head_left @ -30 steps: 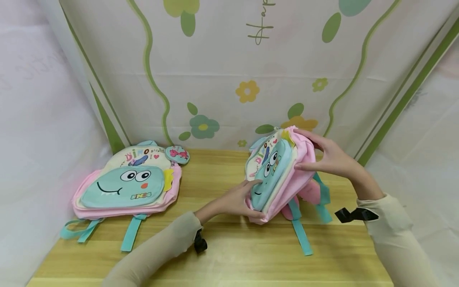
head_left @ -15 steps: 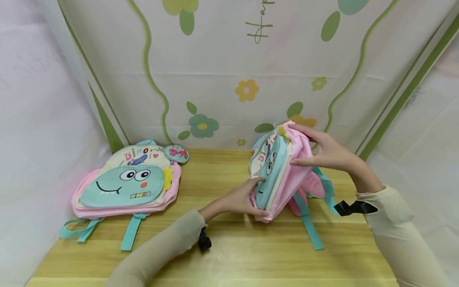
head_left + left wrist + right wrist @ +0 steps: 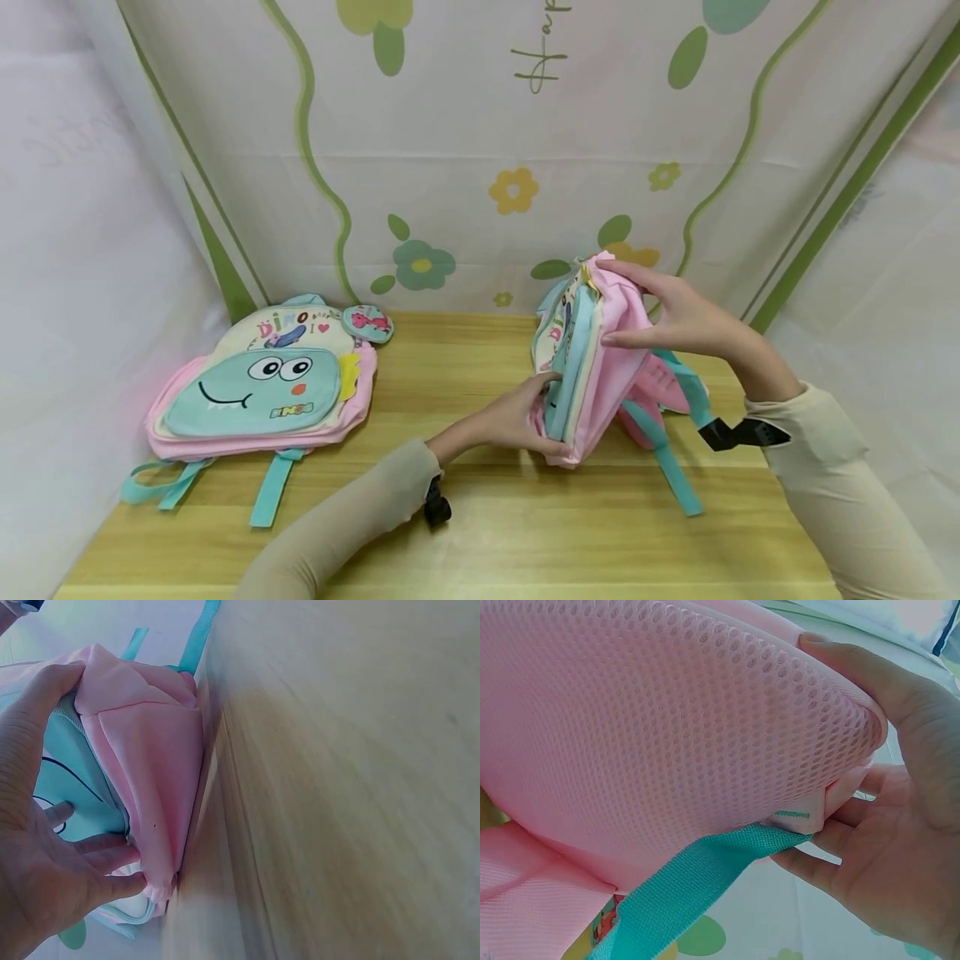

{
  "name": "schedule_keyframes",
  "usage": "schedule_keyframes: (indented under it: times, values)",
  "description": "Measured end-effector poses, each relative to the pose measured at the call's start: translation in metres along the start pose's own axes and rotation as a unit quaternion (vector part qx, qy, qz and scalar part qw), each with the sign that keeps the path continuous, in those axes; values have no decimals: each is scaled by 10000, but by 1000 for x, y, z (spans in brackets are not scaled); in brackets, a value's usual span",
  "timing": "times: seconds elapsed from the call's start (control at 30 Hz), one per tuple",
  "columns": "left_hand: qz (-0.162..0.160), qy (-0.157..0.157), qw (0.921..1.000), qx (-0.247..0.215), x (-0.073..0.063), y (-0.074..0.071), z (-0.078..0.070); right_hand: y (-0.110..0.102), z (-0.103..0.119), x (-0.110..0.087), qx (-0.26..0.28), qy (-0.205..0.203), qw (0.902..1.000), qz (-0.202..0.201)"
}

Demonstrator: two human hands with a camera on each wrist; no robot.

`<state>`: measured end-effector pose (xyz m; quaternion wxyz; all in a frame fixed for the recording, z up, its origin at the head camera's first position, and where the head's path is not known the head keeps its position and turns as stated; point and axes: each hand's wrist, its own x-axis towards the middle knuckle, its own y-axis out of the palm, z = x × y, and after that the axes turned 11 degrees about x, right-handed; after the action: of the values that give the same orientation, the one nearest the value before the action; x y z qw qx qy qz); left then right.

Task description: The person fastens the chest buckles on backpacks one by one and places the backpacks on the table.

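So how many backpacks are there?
2: a pink and teal fabric backpack lies left on the wooden table; a matching backpack at right, held between left hand and right hand.

Left grip and right grip curled

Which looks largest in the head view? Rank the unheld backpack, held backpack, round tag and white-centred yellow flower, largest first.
1. Unheld backpack
2. Held backpack, turned partly side-on
3. Round tag and white-centred yellow flower: they look too alike to rank
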<state>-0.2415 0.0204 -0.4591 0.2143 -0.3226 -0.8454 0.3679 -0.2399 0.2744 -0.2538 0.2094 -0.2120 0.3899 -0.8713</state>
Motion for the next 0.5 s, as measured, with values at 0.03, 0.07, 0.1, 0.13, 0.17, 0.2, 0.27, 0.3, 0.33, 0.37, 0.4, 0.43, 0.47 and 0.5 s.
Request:
schedule_keyframes:
  times: [0.03,0.07,0.1,0.13,0.17,0.2,0.27,0.3,0.33,0.37,0.4,0.43,0.47,0.5]
  values:
    - [5,2,10000,-18,0,0,0,0,1,0,-8,5,10000,6]
    - [7,-7,10000,-34,1,1,0,0,1,1,-30,-7,10000,10]
    - [4,7,10000,-47,1,1,0,0,2,2,-56,-30,10000,13]
    - [7,9,10000,-89,2,1,0,1,3,2,-62,-49,10000,19]
    - [0,2,9999,-125,2,2,0,1,4,3,-55,-76,10000,25]
    - [-2,11,9998,-206,3,2,0,1,5,4,-41,-98,9999,26]
    - [-30,84,9992,-379,4,3,-1,2,7,7,-6,-162,9999,49]
    - [-53,154,9987,-477,5,4,-1,3,7,9,36,-189,9998,65]
    - [-71,212,9981,-579,5,4,-2,4,8,10,84,-214,9997,87]
    - [-96,288,9973,-666,6,5,-2,5,10,12,116,-246,9996,111]
    - [-113,379,9963,-764,6,5,-3,6,11,13,141,-260,9995,135]
    - [-129,448,9955,-824,7,5,-3,7,12,14,146,-286,9994,160]
    - [-135,497,9947,-890,7,5,-3,8,12,15,136,-321,9992,170]
    - [-156,520,9943,-916,7,5,-3,9,13,17,136,-339,9992,175]
